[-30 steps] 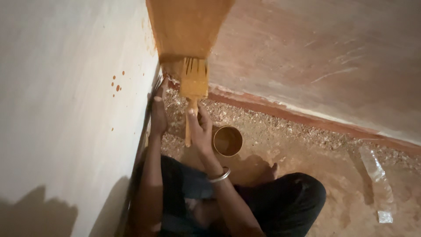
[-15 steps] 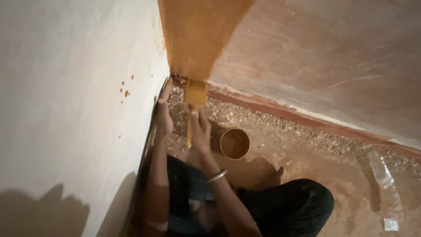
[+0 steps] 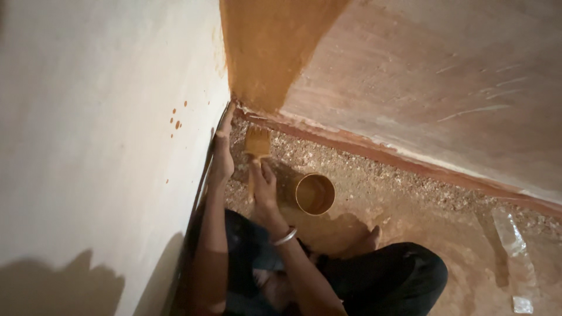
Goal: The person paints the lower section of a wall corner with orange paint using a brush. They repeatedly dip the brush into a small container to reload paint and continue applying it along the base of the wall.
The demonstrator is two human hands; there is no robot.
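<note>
The right hand (image 3: 264, 182) is closed around the handle of a flat paintbrush (image 3: 256, 146), its bristles coated ochre, held low near the wall corner. The left hand (image 3: 222, 153) rests open-fingered against the white wall (image 3: 105, 146), beside 1 small paint tin (image 3: 315, 193) on the floor.

The right hand (image 3: 264, 186) grips the handle of a brush (image 3: 256, 145), whose ochre-wet bristles point up at the corner, just below the painted patch (image 3: 275, 52) on the brown wall (image 3: 445, 82). The left hand (image 3: 221, 155) lies flat against the white wall (image 3: 99, 129), fingers reaching toward the corner, left of the brush. A bangle (image 3: 285, 237) circles the right wrist. A round paint tin (image 3: 315, 193) stands on the gritty floor (image 3: 410, 199), just right of the brush. Ochre spots (image 3: 177, 120) dot the white wall left of the brush.
</note>
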